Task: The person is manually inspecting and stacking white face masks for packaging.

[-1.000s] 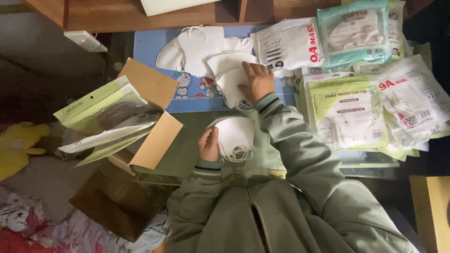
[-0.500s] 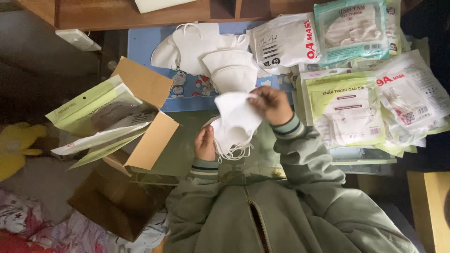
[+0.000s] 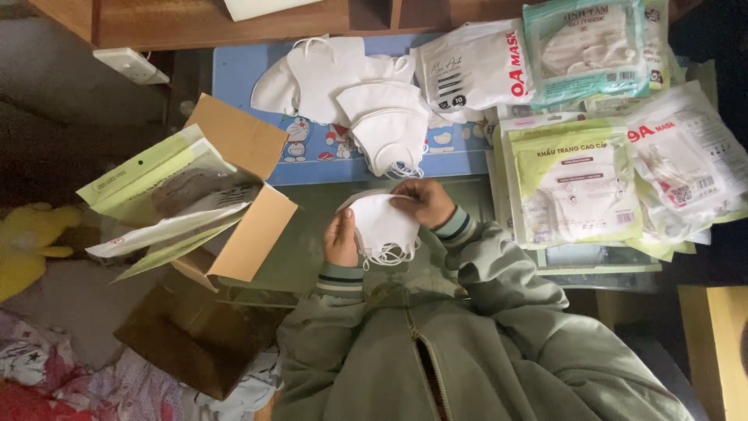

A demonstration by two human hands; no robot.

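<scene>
**Both hands on a small stack of white masks**

Take the blue mat (image 3: 257, 78) as your landmark. Far to its left, a yellow toy (image 3: 27, 242) lay on the floor. Nearer, off the mat's lower left corner, stood an open cardboard box (image 3: 241, 195) with its flaps spread, and several flat green-and-white pouches (image 3: 160, 195) stuck out of it toward the left.

On the mat itself lay loose white masks: a spread of them along its upper edge (image 3: 312, 74), and a neater pile (image 3: 386, 129) near its lower edge, ear loops trailing onto the print.

Just below the mat, over the dark glass top (image 3: 304, 226), you held the masks in hand (image 3: 382, 226), a thin stack with loops hanging from its lower side. Your left hand (image 3: 341, 240) was closed on the stack's left edge, fingers curled round it and thumb on top. Your right hand (image 3: 425, 203) was pinched on the upper right corner, fingertips pressed down on the top mask. The stack was lifted clear of the pile on the mat and did not touch it. Both sleeves were grey-green with striped cuffs.

To the right of the mat, packed masks crowded the table: a white pack (image 3: 471, 66) touching the mat's upper right corner, a teal-edged pack (image 3: 584, 47) beyond it, and lower down a green-fronted pack (image 3: 573, 183) overlapped on its right by clear packs (image 3: 686, 164).
</scene>
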